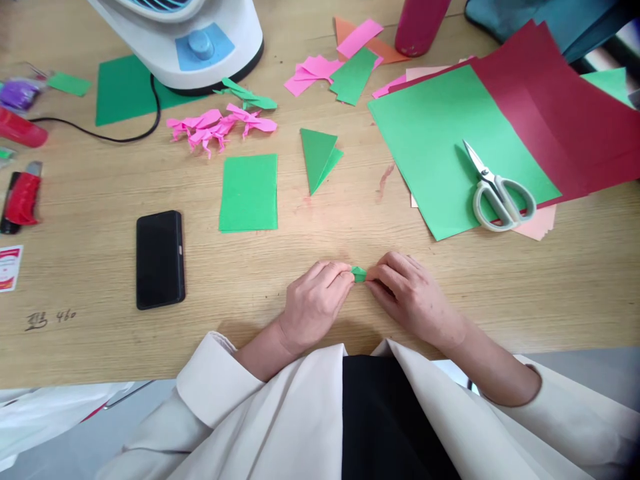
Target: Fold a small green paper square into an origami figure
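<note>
The small green paper (359, 274) is held just above or on the bench (200, 347), close to its near edge, in front of the person's body; whether it touches the wood cannot be told. The left hand (317, 303) pinches its left end between thumb and fingers, and the right hand (415, 293) pinches its right end the same way, so only a short, folded middle part shows between the two. The other fingers of both hands are curled in.

Beyond the left hand lies a stack of green squares (249, 193), and to the right of it a folded green triangle (317, 160), partly open. A black phone (161, 260) lies flat to the left of the left hand. Farther back, pink folded figures (210, 127) sit in a cluster, with a green folded figure (247, 95) just behind them, near the white base of an appliance (220, 50). That base stands partly over a dark green sheet (120, 90).

To the right, scissors (500, 197) with pale handles lie on a large light green sheet (435, 140), blades slightly apart and pointing away from the person. Red sheets (560, 120) spread out under it. Pink paper pieces (313, 70) and a green cut piece (354, 77) lie near a dark pink bottle (420, 27).
</note>
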Tool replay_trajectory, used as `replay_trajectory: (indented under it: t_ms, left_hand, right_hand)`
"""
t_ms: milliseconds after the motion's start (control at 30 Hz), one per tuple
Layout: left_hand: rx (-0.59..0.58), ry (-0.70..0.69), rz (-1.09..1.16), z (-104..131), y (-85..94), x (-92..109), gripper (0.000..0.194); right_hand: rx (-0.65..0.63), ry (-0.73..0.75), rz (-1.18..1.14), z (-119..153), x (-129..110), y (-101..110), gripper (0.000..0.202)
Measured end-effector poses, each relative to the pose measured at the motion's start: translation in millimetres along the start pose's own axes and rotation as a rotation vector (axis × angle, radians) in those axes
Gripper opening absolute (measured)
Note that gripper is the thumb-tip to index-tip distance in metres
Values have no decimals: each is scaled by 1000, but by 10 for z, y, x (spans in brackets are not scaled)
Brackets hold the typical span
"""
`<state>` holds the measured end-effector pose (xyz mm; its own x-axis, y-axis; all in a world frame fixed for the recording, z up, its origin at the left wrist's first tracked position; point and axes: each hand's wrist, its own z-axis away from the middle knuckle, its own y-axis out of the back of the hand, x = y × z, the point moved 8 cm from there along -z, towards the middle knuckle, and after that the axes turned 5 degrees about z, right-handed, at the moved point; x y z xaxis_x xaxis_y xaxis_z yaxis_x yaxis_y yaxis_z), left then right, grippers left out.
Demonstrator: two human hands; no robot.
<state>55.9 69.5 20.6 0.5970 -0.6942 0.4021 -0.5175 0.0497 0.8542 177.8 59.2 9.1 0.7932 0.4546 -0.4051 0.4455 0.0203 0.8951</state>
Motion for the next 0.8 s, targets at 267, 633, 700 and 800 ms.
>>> replay_trajectory:
  t_ms: [267,633,700,800]
  left_hand:
    - [-4,83,108,-9,3,-64,10]
    - [-41,152,144,-13,-28,-107,8]
    - [-38,157,150,-14,-31,-108,8]
    - [-17,150,146,-20,-24,-93,8]
  right_hand:
    - [81,-160,-70,200,113,97,9]
    - [52,-208,31,77,40,20,11]
    - [49,-223,39,75,41,12,12]
    - [51,-249,57,72,43,9,13]
